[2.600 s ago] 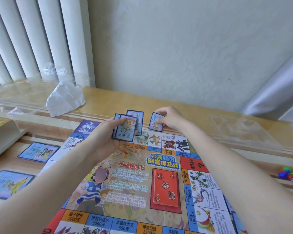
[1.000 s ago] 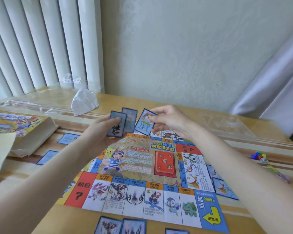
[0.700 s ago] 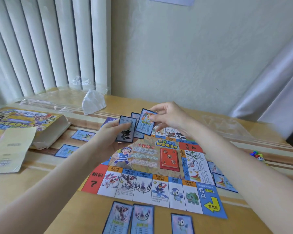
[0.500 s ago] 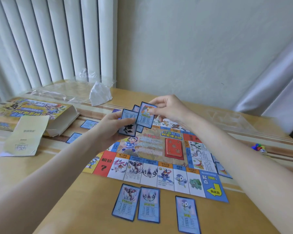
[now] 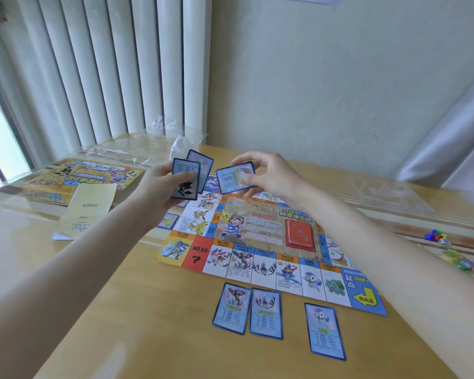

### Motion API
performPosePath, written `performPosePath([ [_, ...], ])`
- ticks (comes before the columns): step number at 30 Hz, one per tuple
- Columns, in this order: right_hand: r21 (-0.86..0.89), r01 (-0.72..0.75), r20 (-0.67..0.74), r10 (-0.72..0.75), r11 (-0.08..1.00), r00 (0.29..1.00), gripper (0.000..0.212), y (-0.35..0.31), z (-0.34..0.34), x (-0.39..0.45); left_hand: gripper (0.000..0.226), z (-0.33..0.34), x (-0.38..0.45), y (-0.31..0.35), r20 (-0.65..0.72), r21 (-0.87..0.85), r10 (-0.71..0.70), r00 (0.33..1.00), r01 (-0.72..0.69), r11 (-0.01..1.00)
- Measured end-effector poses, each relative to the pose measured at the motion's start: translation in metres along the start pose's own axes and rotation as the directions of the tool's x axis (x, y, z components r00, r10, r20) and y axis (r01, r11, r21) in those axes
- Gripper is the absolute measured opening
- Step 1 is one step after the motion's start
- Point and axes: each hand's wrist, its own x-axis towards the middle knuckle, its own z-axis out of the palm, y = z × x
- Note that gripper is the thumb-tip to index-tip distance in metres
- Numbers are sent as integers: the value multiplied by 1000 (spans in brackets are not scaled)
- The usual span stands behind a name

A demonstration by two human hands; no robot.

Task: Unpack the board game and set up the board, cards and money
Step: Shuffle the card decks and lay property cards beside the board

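Note:
The colourful game board [image 5: 260,239] lies flat on the wooden table, with a red card stack [image 5: 299,234] on its centre. My left hand [image 5: 159,188] holds a small fan of blue cards [image 5: 187,177] above the board's far left corner. My right hand [image 5: 268,173] pinches a single blue card [image 5: 234,177], turned sideways, just right of the fan. Three blue cards [image 5: 266,313] lie face up along the board's near edge, and another blue card [image 5: 167,220] peeks out at its left edge.
The game box [image 5: 74,179] and a beige paper sheet [image 5: 89,207] lie at the left. Crumpled plastic wrap [image 5: 175,144] sits at the back by the blinds. A clear plastic tray [image 5: 386,192] and coloured game pieces [image 5: 434,237] are at the right.
The view has pulled back and up, showing the board's near edge and three cards. My right hand has drawn its single card away from the fan and turned it sideways.

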Motion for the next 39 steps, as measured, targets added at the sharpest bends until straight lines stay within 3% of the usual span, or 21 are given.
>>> performPosePath([
  [13,73,-75,-71,81,995,994,35,12,-10,4,20,-10,8,-1,-109,-77,-17,994,8,997],
  [28,68,-86,121,77,994,990,35,25,-5,15,11,5,17,-18,-14,-73,-78,997,77,994],
  [32,23,-84,126,80,996,989,35,30,-4,20,12,8,19,-19,-3,-84,-68,998,68,994],
  [39,53,-83,56,80,995,995,34,37,-1,26,20,-2,31,-15,-104,-83,-30,994,21,996],
])
